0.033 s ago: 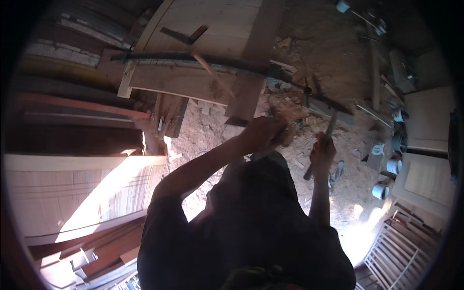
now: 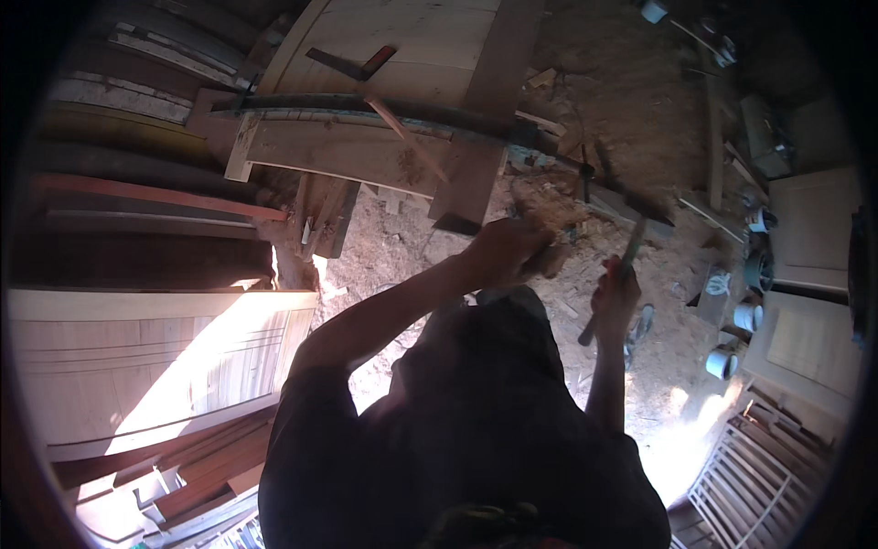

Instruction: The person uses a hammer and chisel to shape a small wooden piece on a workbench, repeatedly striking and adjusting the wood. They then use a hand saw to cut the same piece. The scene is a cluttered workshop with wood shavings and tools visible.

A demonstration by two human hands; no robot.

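Observation:
My left hand [image 2: 505, 249] is closed around a small brown piece [image 2: 551, 260], held out over the sawdust-covered ground; what the piece is I cannot tell. To its right, my right hand [image 2: 615, 295] grips a long thin tool [image 2: 631, 245] by its handle. The tool slants up and to the right, its head near a dark bar [image 2: 631, 203]. The two hands are about a hand's width apart. My dark-sleeved arms and torso fill the lower middle of the view and hide the ground beneath.
A workbench of pale planks [image 2: 384, 146] with a red-handled square [image 2: 352, 64] stands ahead. A sunlit wooden door panel [image 2: 137, 357] lies at the left beside stacked boards. Small cans [image 2: 722, 362] and flat panels [image 2: 814, 238] sit at the right, a white slatted frame [image 2: 759, 489] at the lower right.

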